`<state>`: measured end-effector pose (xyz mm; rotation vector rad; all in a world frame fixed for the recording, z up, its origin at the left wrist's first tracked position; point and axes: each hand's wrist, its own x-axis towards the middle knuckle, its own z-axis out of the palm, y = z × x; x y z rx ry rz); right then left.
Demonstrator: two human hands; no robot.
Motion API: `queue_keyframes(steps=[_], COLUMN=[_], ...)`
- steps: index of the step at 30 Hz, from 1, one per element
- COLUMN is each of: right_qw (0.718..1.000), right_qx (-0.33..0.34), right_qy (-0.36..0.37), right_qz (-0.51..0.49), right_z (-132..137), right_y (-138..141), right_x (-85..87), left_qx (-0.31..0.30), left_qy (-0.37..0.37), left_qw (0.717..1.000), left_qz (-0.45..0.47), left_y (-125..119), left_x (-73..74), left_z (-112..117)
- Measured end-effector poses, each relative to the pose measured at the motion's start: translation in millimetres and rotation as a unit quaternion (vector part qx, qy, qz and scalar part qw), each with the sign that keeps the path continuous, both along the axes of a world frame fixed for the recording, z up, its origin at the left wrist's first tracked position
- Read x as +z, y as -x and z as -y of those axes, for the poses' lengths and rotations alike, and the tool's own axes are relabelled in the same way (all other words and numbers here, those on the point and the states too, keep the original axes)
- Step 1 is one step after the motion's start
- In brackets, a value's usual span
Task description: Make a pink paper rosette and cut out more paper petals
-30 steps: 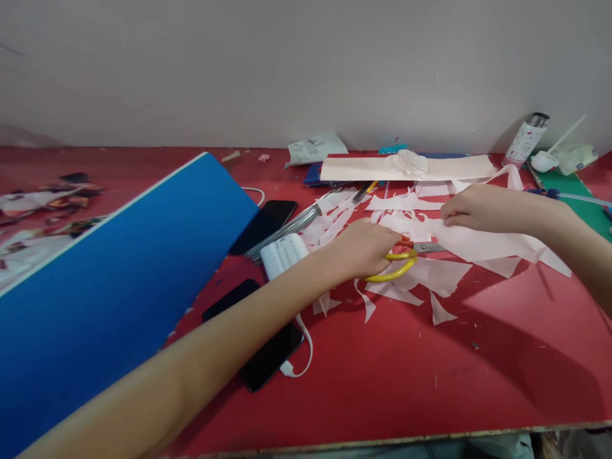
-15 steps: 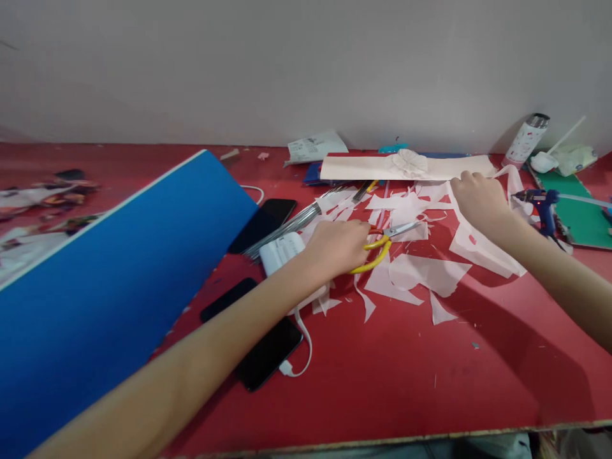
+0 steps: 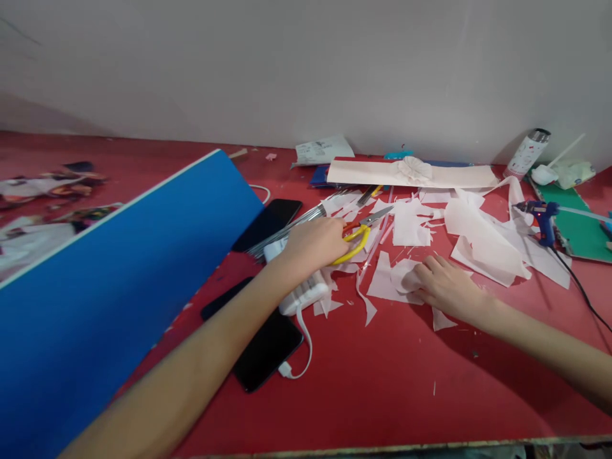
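My left hand (image 3: 318,241) is closed round the scissors (image 3: 364,233), which have yellow and red handles; their blades point away to the right over the scraps. My right hand (image 3: 444,284) rests low over the table, its bent fingers closed on the edge of a pale paper scrap (image 3: 404,275). Pale cut pieces lie about both hands, among them a squarish paper piece (image 3: 411,224). To the right, larger curled pale sheets (image 3: 482,239) lie in a heap. Under my left wrist sits a white power strip (image 3: 306,294), partly covered.
A large blue board (image 3: 157,255) stands tilted at left. Phones lie beside my left arm, one a black phone (image 3: 268,350). A blue glue gun (image 3: 542,217) with its cord and a white tumbler (image 3: 528,153) stand right. A cream strip with a flower (image 3: 414,171) lies behind.
My right hand has let go of the pale sheet at the back right and come down nearer, onto the scraps. My left hand with the scissors has shifted slightly left.
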<state>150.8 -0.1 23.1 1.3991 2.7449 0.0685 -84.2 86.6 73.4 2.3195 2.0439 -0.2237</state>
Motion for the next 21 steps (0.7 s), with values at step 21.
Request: queue_keyframes(steps=[21], right_qw=[0.993], right_qx=[0.046], right_qy=[-0.104], right_qz=[0.033], right_z=[16], right_y=[-13], right_x=[-13.5], left_qx=[0.062], left_qy=[-0.064], left_qw=[0.947], left_qz=[0.310], left_y=[1], left_x=[-25.6], left_z=[15])
